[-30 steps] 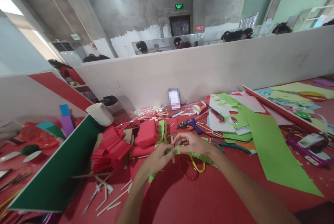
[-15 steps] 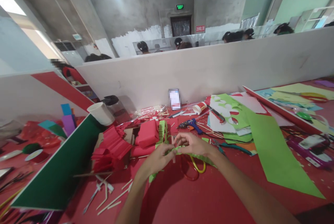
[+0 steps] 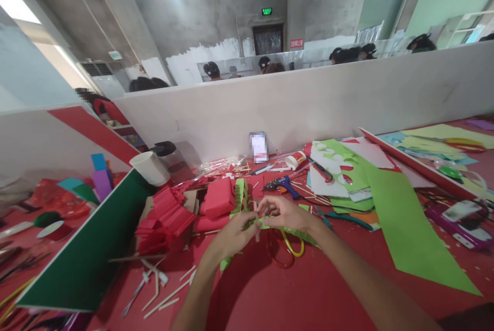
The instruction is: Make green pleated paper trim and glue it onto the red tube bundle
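Note:
My left hand [image 3: 241, 230] and my right hand [image 3: 285, 212] meet over the red table, fingertips curled and pinched together. Between them is a light green paper strip [image 3: 266, 224], its edge seemingly cut into a fringe; more of it trails out under the right wrist. A thin pale stick [image 3: 257, 236] pokes out below the fingers, partly hidden by them. Scissors with one red and one yellow handle [image 3: 297, 249] lie just under the hands, blades covered. Left of the hands are a stack of red folded paper [image 3: 219, 198] and fringed green pieces [image 3: 241, 192].
Fanned red strips [image 3: 168, 215] and a green divider board [image 3: 88, 248] are on the left. A blue glue gun [image 3: 284, 185], teal-handled pliers [image 3: 347, 216] and green sheets [image 3: 412, 233] lie right. A phone [image 3: 258, 146] leans against the white partition [image 3: 216, 115].

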### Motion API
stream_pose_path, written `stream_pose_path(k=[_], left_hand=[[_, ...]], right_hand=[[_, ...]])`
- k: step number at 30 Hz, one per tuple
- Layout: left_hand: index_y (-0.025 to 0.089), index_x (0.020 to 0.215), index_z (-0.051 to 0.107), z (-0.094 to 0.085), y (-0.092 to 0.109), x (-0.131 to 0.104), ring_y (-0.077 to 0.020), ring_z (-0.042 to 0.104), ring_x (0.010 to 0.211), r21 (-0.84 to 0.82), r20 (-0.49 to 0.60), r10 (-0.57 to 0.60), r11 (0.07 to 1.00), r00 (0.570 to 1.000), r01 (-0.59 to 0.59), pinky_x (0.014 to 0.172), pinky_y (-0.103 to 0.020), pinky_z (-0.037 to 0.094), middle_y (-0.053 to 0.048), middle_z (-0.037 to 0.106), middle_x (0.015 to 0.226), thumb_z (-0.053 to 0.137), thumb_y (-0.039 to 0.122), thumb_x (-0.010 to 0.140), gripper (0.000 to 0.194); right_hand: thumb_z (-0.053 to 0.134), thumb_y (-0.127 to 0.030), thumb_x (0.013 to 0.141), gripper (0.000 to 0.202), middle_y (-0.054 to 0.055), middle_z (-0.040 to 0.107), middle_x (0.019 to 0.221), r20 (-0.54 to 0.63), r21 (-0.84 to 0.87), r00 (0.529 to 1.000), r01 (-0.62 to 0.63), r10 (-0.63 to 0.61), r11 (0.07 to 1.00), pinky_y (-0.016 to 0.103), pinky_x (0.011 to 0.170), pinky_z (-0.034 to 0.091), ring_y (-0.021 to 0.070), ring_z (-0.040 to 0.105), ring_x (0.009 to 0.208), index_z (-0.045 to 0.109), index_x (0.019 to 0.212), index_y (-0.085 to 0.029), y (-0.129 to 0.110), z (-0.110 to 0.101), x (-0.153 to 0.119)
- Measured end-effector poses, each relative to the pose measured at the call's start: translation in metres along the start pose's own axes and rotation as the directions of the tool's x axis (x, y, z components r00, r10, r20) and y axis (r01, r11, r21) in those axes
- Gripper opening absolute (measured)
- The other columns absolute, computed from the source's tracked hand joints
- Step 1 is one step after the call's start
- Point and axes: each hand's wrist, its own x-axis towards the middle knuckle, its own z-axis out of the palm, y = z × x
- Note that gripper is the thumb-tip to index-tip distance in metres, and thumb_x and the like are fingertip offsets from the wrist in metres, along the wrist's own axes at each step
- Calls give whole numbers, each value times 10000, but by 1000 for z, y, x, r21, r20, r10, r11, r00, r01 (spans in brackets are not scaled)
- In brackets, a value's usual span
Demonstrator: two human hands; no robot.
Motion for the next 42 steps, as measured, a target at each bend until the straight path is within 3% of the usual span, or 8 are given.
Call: stream_pose_path(k=[6, 10, 13, 19, 30, 42], left_hand=[[185, 953, 510, 4, 0, 3, -164, 547, 799, 2, -258, 53, 999, 965, -55, 746, -274, 447, -27, 590, 890, 452, 304, 905, 141], [201, 914, 536, 5, 2, 4, -205, 538, 944, 186, -411, 171, 977, 896, -101, 866, -338, 433, -66, 573, 981, 481, 245, 890, 74], [204, 868, 562, 7, 4, 4, -226, 528, 964, 317, -463, 214, 946, 860, -65, 880, -360, 423, -74, 569, 975, 473, 274, 904, 119], [205, 889, 587, 18, 4, 5, -232, 550, 908, 419, -434, 201, 908, 878, -1, 878, -386, 400, -63, 611, 933, 444, 322, 931, 190], [201, 789, 560, 25, 1, 9, -235, 578, 836, 362, -436, 111, 930, 893, 62, 759, -339, 413, -64, 632, 827, 385, 325, 944, 265], [193, 681, 526, 27, 6, 11, -202, 565, 723, 304, -366, 8, 946, 930, 111, 653, -291, 337, -61, 623, 731, 316, 336, 960, 377]], right_hand=[[755, -343, 719, 313, 16, 619, 878, -82, -20, 997, -8, 7, 1000, 251, 692, 453, 141, 574, 777, 586, 931, -187, -5, -5, -2], [734, -331, 734, 279, 20, 614, 889, -136, -36, 991, -15, 10, 999, 265, 710, 457, 147, 572, 790, 585, 923, -190, -2, -8, -2], [712, -315, 757, 241, 27, 615, 919, -204, -77, 978, 25, -40, 997, 281, 744, 457, 155, 580, 819, 589, 924, -190, -2, -6, -1], [687, -286, 776, 215, 38, 627, 941, -246, -137, 961, 94, -126, 986, 301, 803, 467, 177, 603, 892, 591, 942, -188, -3, -1, 2], [700, -357, 758, 275, 31, 607, 933, -258, -120, 965, 22, -52, 993, 281, 724, 486, 149, 600, 769, 597, 947, -186, -1, -4, 1], [667, -381, 799, 226, 29, 638, 860, -224, -128, 968, 88, -115, 988, 301, 782, 470, 167, 607, 806, 603, 878, -179, -1, -5, 3]])
